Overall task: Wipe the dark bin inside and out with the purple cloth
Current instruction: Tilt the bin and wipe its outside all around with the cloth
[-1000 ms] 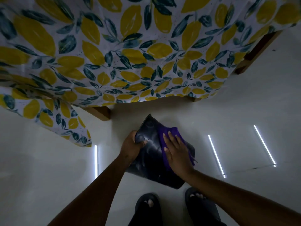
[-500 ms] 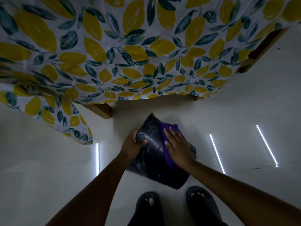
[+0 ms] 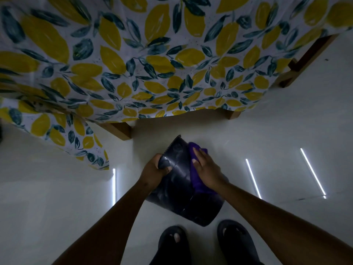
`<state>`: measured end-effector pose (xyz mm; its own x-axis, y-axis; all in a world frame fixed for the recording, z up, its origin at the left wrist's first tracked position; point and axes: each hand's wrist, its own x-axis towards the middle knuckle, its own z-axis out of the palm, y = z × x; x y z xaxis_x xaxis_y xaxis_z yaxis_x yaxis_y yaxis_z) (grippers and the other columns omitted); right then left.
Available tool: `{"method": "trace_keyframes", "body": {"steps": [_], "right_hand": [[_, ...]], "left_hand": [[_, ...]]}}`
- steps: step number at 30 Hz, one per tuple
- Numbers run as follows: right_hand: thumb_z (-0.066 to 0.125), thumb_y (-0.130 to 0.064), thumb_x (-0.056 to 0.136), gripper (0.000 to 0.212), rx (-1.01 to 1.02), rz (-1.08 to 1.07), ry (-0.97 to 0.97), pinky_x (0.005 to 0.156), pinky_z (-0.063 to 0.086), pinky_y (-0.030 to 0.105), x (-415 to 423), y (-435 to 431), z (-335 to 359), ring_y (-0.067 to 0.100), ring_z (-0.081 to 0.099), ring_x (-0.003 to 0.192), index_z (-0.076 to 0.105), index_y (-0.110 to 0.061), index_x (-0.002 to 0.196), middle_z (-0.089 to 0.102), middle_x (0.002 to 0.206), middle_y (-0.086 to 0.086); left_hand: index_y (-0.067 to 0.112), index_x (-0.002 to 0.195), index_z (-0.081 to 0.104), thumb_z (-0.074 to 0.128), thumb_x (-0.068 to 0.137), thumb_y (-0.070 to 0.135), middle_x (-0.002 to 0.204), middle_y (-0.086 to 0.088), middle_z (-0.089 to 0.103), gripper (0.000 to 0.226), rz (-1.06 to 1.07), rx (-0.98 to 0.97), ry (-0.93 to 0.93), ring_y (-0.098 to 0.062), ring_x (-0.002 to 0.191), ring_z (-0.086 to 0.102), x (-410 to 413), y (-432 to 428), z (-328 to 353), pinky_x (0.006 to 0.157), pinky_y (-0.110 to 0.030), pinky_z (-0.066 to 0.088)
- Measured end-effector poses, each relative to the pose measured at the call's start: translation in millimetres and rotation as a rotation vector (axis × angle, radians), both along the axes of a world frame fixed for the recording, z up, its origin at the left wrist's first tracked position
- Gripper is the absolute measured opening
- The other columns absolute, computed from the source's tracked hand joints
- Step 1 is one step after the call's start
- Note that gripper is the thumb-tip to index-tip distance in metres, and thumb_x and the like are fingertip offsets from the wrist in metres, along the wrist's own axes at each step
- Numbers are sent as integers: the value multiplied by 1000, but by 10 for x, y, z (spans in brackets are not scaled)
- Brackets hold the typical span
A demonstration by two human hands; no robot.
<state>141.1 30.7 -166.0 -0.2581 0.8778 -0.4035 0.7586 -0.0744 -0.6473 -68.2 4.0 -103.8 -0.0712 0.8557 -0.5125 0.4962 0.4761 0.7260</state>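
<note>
From my seat I read the scene left to right. Far left, a corner of the lemon-print tablecloth [image 3: 63, 131] droops low over the pale floor [image 3: 47, 197], its hem ending well left of my working area; below it the floor lies open down to the bottom edge. A bright reflected strip [image 3: 114, 186] marks the floor just left of my left forearm. Behind, a wooden table leg [image 3: 118, 129] stands on the floor near the top end of the bin, with a clear gap of floor between them.

My left hand [image 3: 154, 172] is clenched around the rim of the dark bin [image 3: 179, 190], thumb hooked over the edge, fingers wrapped out of sight. The bin is tilted, its rim end pointing up toward the table and its rounded end hanging low just above my two dark slippers [image 3: 202, 243]. I cannot tell whether it touches the floor.

Across the bin's right flank lies the purple cloth [image 3: 196, 176], and my right hand [image 3: 206, 169] is pressed flat on it, fingers extended, holding it against the outer wall.

Right of that hand the floor is wide open, crossed by two slanted light reflections [image 3: 282, 176]. Further up right, another table leg [image 3: 298, 71] sits well apart.
</note>
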Motion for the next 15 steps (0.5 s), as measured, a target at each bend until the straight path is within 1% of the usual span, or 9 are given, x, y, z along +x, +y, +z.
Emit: {"method": "trace_keyframes", "body": {"steps": [1,3,5,7,8,9,12,13,15], "right_hand": [[31,-39,101,51,-66,-57,7,110,32,47,90,-41,-52,25,31,139,21,-29,150,27,156,3],[30,-42,100,53,-99,-81,1,109,34,48,233,-247,-99,24,32,139,19,-30,150,27,156,3],[29,-46,97,57,-46,-49,-6,112,31,45,284,-478,-61,22,23,143,16,-30,150,20,159,0],[27,-49,94,60,39,5,-14,112,27,42,268,-591,22,21,15,145,16,-31,150,13,160,-4],[30,-45,96,57,73,23,-19,112,26,42,233,-609,72,21,12,146,16,-33,150,11,160,-5],[34,-39,98,55,100,40,-24,112,26,43,199,-611,108,22,9,146,15,-35,149,10,160,-6],[38,-27,99,54,270,122,-36,112,29,44,82,-571,164,25,7,147,19,-37,148,14,159,-8],[37,-25,99,53,316,173,-44,111,27,44,43,-547,164,25,6,147,20,-38,148,15,159,-9],[31,-28,99,52,339,264,-58,112,23,41,-23,-428,158,23,4,147,18,-38,148,11,159,-11]], "left_hand": [[25,108,49,63,88,19,98,12,58,25,5,0,-7,-1,88,56,-3,-12,5,68,-10,42],[25,106,49,62,88,17,94,18,56,24,8,0,-16,3,86,53,5,-21,10,66,-8,40],[24,107,50,63,88,15,94,19,56,25,0,-9,-21,5,86,53,25,9,35,66,-6,40],[23,110,53,64,86,13,102,11,61,28,2,-14,-48,-4,93,57,32,50,42,73,-10,44],[22,111,54,65,85,12,106,8,62,30,-2,-19,-58,-7,96,58,38,70,53,76,-13,45],[23,112,54,65,86,11,106,7,62,30,-16,-23,-65,-6,97,57,42,86,55,77,-13,45],[26,110,50,63,87,9,100,15,59,31,-86,-25,-69,7,90,53,55,114,74,69,-6,44],[25,110,50,63,87,9,102,13,59,31,-111,-27,-59,6,91,54,47,117,64,69,-5,43],[21,112,52,64,86,10,108,7,62,30,-135,-28,-48,-5,99,58,13,106,46,76,-8,45]]}}
